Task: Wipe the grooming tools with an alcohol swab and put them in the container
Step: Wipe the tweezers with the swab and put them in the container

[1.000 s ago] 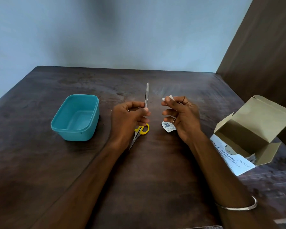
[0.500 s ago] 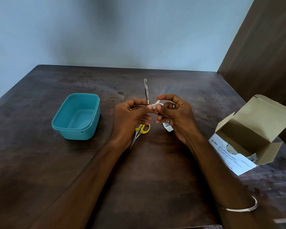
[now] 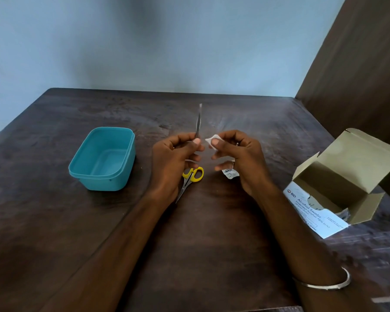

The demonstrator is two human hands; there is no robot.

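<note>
From the head view, we hold the tweezers [image 3: 198, 122] upright in our left hand [image 3: 173, 163], thumb and forefinger closed on the lower end, so the slim metal shaft stands clear above the fingers with its tip pointing away from us. Our right hand [image 3: 236, 158] is closed on the alcohol swab [image 3: 212, 141], a small white pad pinched between thumb and forefinger, just beside the shaft and apart from it by a narrow gap. A torn wrapper [image 3: 230, 174] shows beneath that hand; we cannot tell whether the lower fingers hold it or it lies on the table [image 3: 54, 221].

We judge the tweezers light, stiff and smooth, likely to slip or spin under a damp pad, so a firm pinch low down suits them, leaving the upper length free to wipe. The swab looks soft and limp; folding it round the metal should serve better than pressing it flat.

The yellow-handled scissors [image 3: 190, 179] lie on the table under our left hand, points toward us; they are best lifted by the loops. The teal container [image 3: 104, 174] stands open and empty at the left, and the swab box [image 3: 338, 188] sits open at the right.
</note>
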